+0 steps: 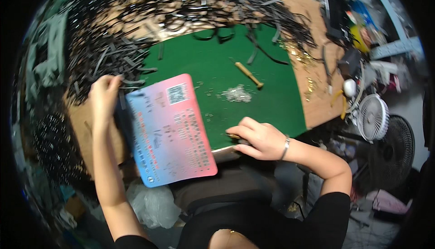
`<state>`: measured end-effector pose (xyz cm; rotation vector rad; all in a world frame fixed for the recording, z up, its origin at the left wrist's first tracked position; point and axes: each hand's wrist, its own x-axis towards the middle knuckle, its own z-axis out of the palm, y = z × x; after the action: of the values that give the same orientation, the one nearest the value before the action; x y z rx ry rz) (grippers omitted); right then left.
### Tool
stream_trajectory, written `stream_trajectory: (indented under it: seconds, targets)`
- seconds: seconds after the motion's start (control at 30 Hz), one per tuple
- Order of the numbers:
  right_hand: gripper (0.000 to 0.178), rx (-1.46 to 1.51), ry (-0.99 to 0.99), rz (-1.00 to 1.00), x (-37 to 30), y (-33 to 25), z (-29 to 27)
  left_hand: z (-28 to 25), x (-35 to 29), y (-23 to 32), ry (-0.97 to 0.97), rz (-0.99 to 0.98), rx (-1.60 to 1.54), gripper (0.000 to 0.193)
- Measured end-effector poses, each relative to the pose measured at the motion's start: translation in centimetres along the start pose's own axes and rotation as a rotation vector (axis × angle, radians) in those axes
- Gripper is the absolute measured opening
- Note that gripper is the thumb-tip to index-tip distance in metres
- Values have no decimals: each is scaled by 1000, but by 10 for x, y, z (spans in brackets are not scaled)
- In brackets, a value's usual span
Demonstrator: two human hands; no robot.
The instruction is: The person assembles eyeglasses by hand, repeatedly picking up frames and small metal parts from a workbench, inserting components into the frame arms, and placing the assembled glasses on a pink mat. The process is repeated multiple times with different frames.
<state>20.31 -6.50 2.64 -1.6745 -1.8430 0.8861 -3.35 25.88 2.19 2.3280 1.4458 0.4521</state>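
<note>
My left hand is closed in a pinch at the near edge of a heap of flat black strips; what is between its fingertips, if anything, is blurred. My right hand is curled at the front edge of a green mat, closed on a small brass-coloured piece, mostly hidden by the fingers. Between my hands a pink and blue printed sheet covers the mat's front left and reaches past the table edge. Beyond the right hand are a small pile of silvery bits and a thin-tipped tool with a yellowish handle.
Many black strips with shiny metal parts spread across the back of the wooden table. Gold-coloured bits lie along the mat's right side. A white fan and a black fan stand at right. A clear plastic bag is below the table edge.
</note>
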Motion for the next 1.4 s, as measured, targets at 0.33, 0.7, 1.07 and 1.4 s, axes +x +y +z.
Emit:
stream_trajectory:
  seconds: [0.33, 0.7, 1.07, 1.4]
  targets:
    - [18, 13, 331, 495, -28, 34, -61, -49, -51, 2, -196, -298, -799, 39]
    - [20, -598, 333, 675, 14, 127, -129, -18, -157, 85, -433, -248, -1038, 8]
    - [15, 522, -67, 340, 2, -10, -63, 20, -185, 124, -866, -253, -1144, 27]
    - [17, 496, -190, 165, 39, -37, -32, 12, -191, 122, -1079, -399, -1306, 32]
